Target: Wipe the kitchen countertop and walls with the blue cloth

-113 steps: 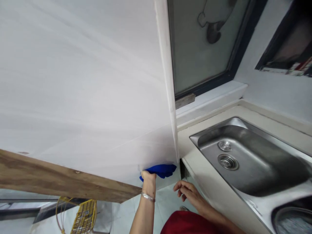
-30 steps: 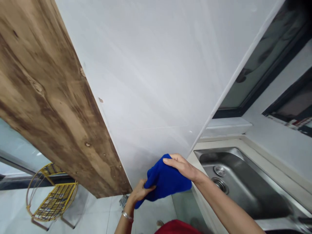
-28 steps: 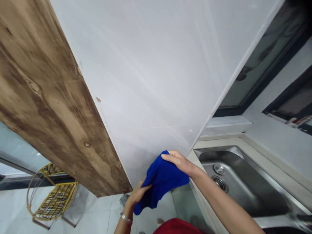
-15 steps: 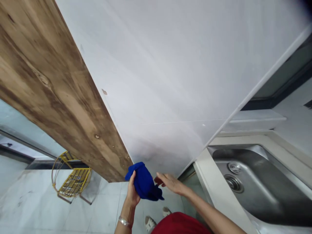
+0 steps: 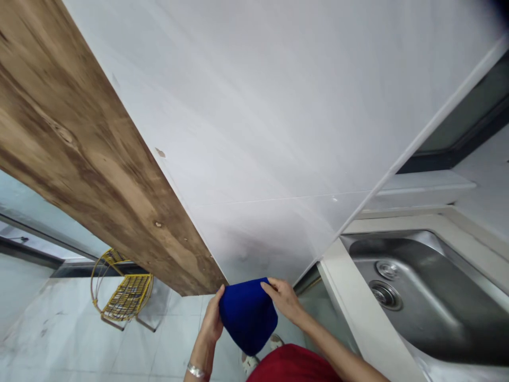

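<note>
A blue cloth [image 5: 248,315] hangs between both of my hands, low in the middle of the view. My left hand [image 5: 212,321] grips its left edge, with a silver bangle on that wrist. My right hand [image 5: 283,300] pinches the cloth's upper right corner. The cloth is folded into a rounded pad and sits just below the bottom edge of a tall white panel [image 5: 278,132], not touching it.
A brown wooden plank [image 5: 91,159] runs along the panel's left side. A steel sink [image 5: 417,292] set in a pale counter [image 5: 358,313] lies to the right, under a dark-framed window [image 5: 469,122]. A yellow wire chair [image 5: 121,292] stands on the tiled floor at left.
The cloth was bunched in my left hand half a second ago; now both hands hold it spread into a smooth pad. My right hand has closed on its corner.
</note>
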`<state>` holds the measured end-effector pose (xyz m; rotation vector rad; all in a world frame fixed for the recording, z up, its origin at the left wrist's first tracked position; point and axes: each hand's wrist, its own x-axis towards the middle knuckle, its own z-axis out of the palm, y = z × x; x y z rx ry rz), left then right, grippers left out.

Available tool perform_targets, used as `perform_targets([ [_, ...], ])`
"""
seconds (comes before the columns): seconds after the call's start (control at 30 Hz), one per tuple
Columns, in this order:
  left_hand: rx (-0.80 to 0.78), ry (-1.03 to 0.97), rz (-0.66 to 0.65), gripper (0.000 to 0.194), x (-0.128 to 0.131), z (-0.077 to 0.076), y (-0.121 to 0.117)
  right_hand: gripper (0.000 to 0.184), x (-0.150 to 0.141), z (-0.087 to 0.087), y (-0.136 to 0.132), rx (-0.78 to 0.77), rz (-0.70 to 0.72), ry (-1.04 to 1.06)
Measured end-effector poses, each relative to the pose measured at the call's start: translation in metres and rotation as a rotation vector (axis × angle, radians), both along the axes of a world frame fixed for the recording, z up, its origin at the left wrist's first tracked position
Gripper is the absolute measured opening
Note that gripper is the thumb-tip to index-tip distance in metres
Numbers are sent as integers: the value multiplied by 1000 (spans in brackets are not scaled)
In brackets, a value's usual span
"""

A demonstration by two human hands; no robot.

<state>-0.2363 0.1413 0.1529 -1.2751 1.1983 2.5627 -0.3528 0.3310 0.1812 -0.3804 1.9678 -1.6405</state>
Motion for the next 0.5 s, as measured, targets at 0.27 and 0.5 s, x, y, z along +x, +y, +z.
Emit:
perform_targets([
  [0.27,-243,-82,-62,54,8,-14,-26,55,-9,-3,21,117,-196,180],
  [0.5,-434,-58,-118,112,5,-10,-45,50,-26,-1,39,121,39,215],
])
